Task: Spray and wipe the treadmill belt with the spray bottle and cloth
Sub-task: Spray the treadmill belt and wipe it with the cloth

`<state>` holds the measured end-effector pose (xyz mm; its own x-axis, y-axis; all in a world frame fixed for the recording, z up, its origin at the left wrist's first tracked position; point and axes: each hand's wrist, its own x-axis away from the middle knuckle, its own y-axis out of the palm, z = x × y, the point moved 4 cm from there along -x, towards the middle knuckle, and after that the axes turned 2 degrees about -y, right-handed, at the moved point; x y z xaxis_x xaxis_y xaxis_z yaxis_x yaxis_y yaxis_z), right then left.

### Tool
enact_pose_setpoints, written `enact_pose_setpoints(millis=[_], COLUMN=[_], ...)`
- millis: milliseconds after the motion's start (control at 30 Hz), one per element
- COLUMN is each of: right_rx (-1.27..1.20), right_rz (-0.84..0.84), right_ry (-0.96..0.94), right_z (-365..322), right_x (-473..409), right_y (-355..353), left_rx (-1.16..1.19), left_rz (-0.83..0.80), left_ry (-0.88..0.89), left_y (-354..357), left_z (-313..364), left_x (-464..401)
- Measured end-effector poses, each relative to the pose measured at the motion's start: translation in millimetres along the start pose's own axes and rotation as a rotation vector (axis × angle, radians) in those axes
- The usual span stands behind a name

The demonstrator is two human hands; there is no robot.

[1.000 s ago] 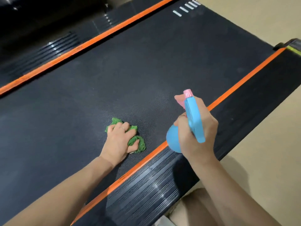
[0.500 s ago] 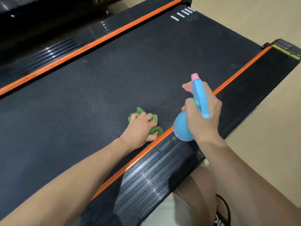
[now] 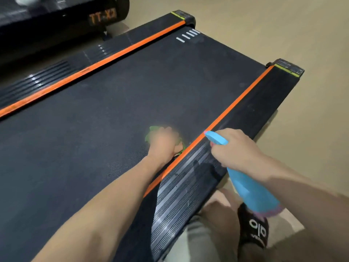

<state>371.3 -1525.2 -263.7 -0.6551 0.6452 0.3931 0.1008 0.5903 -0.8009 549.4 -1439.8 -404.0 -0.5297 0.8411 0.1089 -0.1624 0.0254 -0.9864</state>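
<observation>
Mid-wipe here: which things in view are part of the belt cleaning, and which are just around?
In use: treadmill belt; green cloth under left hand; blue spray bottle in right hand.

Just around: ribbed side rail; black slipper; second machine.

both bare forearms reach forward from the lower edge of the view. the left hand [image 3: 164,141] is blurred, palm down, fingers bent over the green cloth [image 3: 151,133] and pressing it flat. the left forearm runs straight back toward the lower left. the right hand [image 3: 235,148] sits beside it to the right, knuckles up, fingers curled round the neck of the blue spray bottle [image 3: 251,191], whose body points back toward the person.
</observation>
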Motion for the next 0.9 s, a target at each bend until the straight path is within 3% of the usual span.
enact_pose_setpoints(millis=[133, 300, 500, 700, 900], right_rx=[0.059, 0.004, 0.111, 0.354, 0.350], right_rz=[-0.130, -0.305, -0.426, -0.418, -0.426], right_ry=[0.052, 0.123, 0.125, 0.073, 0.030], right_z=[-5, -1, -22, -32, -33], right_x=[-18, -50, -90, -91, -89], right_y=[-4, -4, 20, 19, 17], left_rx=[0.031, 0.064, 0.070, 0.125, 0.126], left_rz=[-0.010, 0.102, 0.015, 0.044, 0.019], left_ry=[0.104, -0.017, -0.046, -0.034, -0.056], left_y=[3, 8, 14, 11, 11], left_z=[-22, -44, -46, -45, -45], left_x=[20, 52, 41, 43, 45])
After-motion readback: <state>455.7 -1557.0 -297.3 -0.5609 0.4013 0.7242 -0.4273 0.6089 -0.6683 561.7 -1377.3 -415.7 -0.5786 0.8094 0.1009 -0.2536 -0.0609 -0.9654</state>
